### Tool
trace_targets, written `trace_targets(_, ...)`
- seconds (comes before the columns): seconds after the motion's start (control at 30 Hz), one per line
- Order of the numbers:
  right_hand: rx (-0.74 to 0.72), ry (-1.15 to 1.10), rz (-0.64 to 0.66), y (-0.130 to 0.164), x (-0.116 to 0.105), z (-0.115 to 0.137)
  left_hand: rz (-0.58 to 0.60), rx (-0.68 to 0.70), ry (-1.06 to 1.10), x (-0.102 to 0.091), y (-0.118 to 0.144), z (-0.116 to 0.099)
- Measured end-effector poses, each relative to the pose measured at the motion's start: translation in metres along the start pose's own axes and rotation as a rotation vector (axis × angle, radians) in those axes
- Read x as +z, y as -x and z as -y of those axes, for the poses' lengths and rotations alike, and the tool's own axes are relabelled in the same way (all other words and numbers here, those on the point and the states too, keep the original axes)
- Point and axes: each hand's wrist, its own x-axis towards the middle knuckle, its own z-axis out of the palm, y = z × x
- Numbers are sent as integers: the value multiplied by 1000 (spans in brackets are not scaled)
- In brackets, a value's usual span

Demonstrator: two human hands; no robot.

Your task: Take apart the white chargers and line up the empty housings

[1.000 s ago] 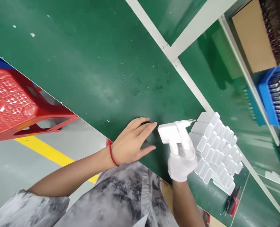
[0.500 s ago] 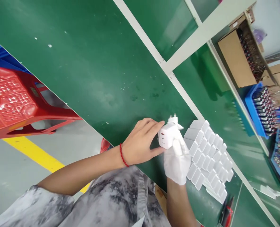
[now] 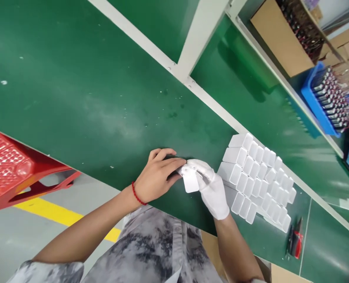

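Note:
A white plug-in charger is held between my two hands over the green bench near its front edge. Its flat white face is turned up toward me, and part of its body is covered by my fingers. My left hand, bare with a red cord bracelet, pinches the charger's left side between thumb and forefinger. My right hand, in a white glove, grips it from the right. Stacked white chargers or charger housings lie just right of the glove.
Red-handled pliers or cutters lie at the bench's right. A pale metal frame crosses the green bench. Beyond it stand a blue bin of small parts and a cardboard box. A red stool is at left.
The charger has been turned, so its port side no longer shows and a flat white face does. Both hands still hold it. The camera view has shifted.

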Motion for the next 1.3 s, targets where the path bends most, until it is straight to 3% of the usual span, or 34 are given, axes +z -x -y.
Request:
trace_targets(0.07, -18, -32, 60, -7, 0, 2, 21, -6, -6, 0, 0, 1)
trace_targets(0.2, -47, -101, 58, -11, -1, 3, 34, 8, -21, -2, -2, 3)
trace_targets(0.4, 29, -145, 165, -9, -9, 1, 105, 43, -53, -7, -7, 6)
trace_targets(0.6, -23, -124, 121, -9, -8, -1, 132, 50, -80, -7, -8, 7)
trace_targets(0.83, 47, -268, 56, -16, 5, -5, 136, 65, -92, -7, -8, 8)
trace_targets(0.93, 175, -399, 99, -14, -2, -1, 175, 40, -109, -8, -10, 9)
trace_targets(1.0, 180, -469, 93, -8, -13, 5, 213, 18, -114, -10, -11, 10)
trace_targets(1.1, 18, -212, 23, 8, -26, 15, 241, 17, -106, -12, -16, 12)
trace_targets(1.23, -213, 596, 112, 22, -21, 20, 237, 127, -87, -10, -27, 4)
trace_targets(1.3, -256, 844, 131, 23, -22, 25, 234, 223, -53, -8, -35, -6)
